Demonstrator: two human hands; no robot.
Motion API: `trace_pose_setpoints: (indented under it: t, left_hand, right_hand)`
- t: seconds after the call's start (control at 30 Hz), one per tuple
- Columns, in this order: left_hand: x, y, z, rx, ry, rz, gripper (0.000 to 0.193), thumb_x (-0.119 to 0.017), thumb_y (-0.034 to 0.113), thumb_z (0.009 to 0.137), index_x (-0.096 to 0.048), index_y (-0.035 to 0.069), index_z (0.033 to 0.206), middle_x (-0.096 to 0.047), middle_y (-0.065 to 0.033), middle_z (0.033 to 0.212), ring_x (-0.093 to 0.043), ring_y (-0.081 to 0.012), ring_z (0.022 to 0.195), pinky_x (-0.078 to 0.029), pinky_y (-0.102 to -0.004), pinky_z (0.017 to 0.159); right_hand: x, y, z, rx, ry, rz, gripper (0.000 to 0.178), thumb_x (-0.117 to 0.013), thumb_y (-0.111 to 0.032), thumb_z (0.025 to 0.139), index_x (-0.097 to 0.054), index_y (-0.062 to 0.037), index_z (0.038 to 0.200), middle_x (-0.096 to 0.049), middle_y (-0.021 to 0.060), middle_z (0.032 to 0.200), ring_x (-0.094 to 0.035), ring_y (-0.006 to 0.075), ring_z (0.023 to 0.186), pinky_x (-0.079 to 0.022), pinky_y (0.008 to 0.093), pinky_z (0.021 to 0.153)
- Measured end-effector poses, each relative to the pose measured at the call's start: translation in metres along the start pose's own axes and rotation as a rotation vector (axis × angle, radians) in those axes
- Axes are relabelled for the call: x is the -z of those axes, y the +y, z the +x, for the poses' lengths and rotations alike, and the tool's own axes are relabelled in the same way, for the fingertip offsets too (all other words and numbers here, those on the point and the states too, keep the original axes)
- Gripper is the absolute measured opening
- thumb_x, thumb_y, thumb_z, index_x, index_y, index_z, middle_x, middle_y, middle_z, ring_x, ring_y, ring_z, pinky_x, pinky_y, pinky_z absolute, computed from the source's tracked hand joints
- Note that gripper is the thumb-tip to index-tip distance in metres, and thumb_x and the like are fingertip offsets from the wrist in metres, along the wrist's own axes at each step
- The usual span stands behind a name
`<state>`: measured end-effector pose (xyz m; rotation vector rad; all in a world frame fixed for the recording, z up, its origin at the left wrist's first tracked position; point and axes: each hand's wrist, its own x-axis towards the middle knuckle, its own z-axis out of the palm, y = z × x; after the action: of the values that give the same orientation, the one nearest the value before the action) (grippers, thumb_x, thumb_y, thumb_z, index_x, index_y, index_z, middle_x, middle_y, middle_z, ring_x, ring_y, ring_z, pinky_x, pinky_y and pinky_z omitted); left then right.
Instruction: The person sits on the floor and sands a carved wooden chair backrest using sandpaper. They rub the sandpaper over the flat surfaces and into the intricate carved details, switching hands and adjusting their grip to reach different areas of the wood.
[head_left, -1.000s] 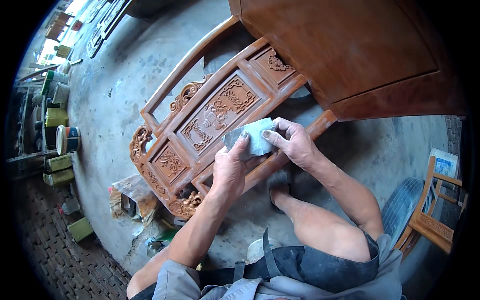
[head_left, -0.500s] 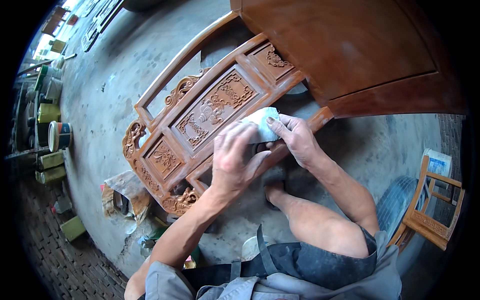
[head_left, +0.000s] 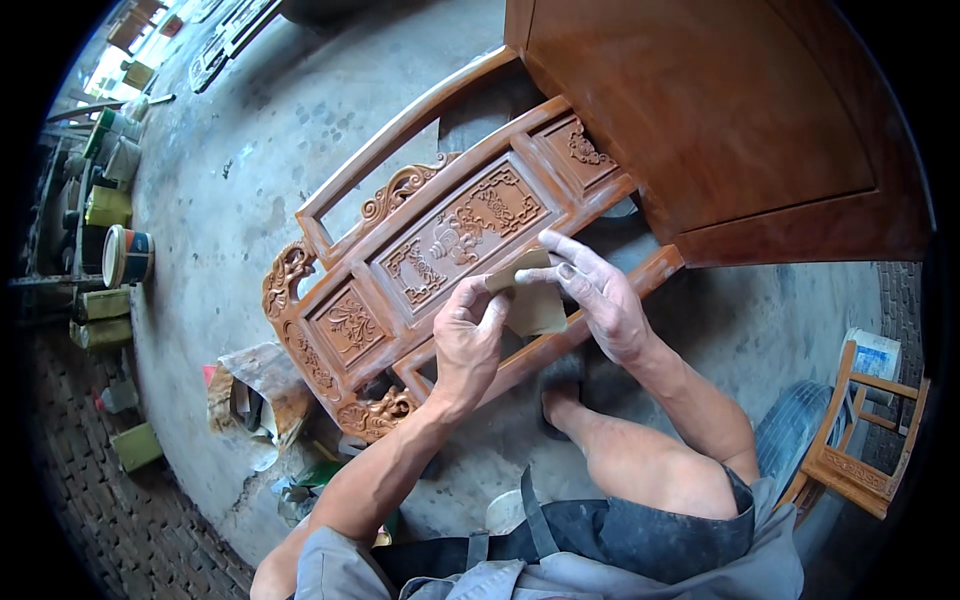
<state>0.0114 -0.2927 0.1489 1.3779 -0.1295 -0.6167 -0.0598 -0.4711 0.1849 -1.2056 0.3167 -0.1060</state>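
A small, bent sheet of tan sandpaper (head_left: 537, 308) is between my hands, over the lower rail of a carved wooden furniture panel (head_left: 400, 325). My left hand (head_left: 466, 345) is closed, pinching the sheet's left edge between thumb and fingers. On the sheet's right side is my right hand (head_left: 615, 310), its index finger stretched out and its thumb and another finger at the upper edge; some of its fingers are hidden. Pale dust whitens those fingertips. The reddish-brown panel has raised ornament and scrolled corners, and lies tilted below my hands.
A large brown wooden board (head_left: 700, 120) adjoins the panel at upper right. Buckets (head_left: 126, 256) and cans line the left side. A torn bag (head_left: 262, 400) sits below the panel's left end. A small wooden chair (head_left: 850, 450) is at right, beside a white bucket (head_left: 872, 352).
The sheet has turned from its pale side to its tan side and now bends at the top. My left hand has closed on its edge. The whole view has shifted slightly.
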Motion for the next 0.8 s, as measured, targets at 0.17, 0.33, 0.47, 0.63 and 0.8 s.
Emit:
trace_pose_setpoints:
  t: [0.17,0.33,0.47,0.63,0.8]
  left_hand:
    - [0.002,0.005,0.002,0.185,-0.076,-0.037,0.014,-0.064,0.007,0.107,-0.069,-0.002,0.117,-0.074,-0.0028,0.105,-0.068,-0.0076,0.096,-0.056,-0.026,0.084]
    - [-0.003,0.027,0.004,0.297,-0.084,-0.082,0.025,-0.063,0.018,0.11,-0.069,-0.004,0.119,-0.073,-0.0071,0.101,-0.071,-0.0122,0.085,-0.064,-0.028,0.071]
    - [-0.003,0.025,0.007,0.259,-0.098,-0.016,0.025,-0.061,0.017,0.11,-0.068,-0.006,0.119,-0.075,-0.0099,0.102,-0.073,-0.0143,0.087,-0.066,-0.0303,0.072]
    - [-0.001,0.026,0.003,0.472,-0.201,0.011,0.026,-0.057,0.015,0.112,-0.064,-0.01,0.118,-0.075,-0.0155,0.101,-0.076,-0.0205,0.087,-0.067,-0.0325,0.075]
    - [0.0,0.047,0.003,0.683,-0.159,-0.17,0.025,-0.051,0.009,0.112,-0.063,-0.011,0.119,-0.074,-0.0218,0.101,-0.078,-0.0275,0.082,-0.068,-0.0352,0.073]
  right_hand:
    - [0.005,-0.007,0.012,-0.157,-0.072,0.007,0.04,-0.06,-0.018,0.111,-0.057,0.0078,0.142,-0.073,0.0147,0.129,-0.067,0.019,0.124,-0.052,0.0334,0.11]
    - [0.006,-0.009,0.007,-0.19,-0.131,-0.133,0.045,-0.066,-0.017,0.108,-0.054,0.0046,0.146,-0.072,0.0159,0.134,-0.068,0.0172,0.122,-0.056,0.0331,0.105]
    - [0.016,-0.007,0.008,-0.313,0.034,0.142,0.051,-0.066,-0.02,0.108,-0.051,0.0058,0.149,-0.071,0.0159,0.134,-0.069,0.0184,0.121,-0.057,0.0332,0.104]
    - [0.025,-0.009,0.003,-0.387,-0.131,-0.121,0.051,-0.068,-0.015,0.106,-0.05,0.0034,0.15,-0.07,0.0153,0.136,-0.066,0.0192,0.128,-0.055,0.0344,0.107]
    - [0.022,-0.023,0.001,-0.401,-0.39,-0.361,0.082,-0.087,-0.015,0.089,-0.042,0.0004,0.157,-0.058,0.0178,0.152,-0.054,0.0264,0.144,-0.045,0.0397,0.118]
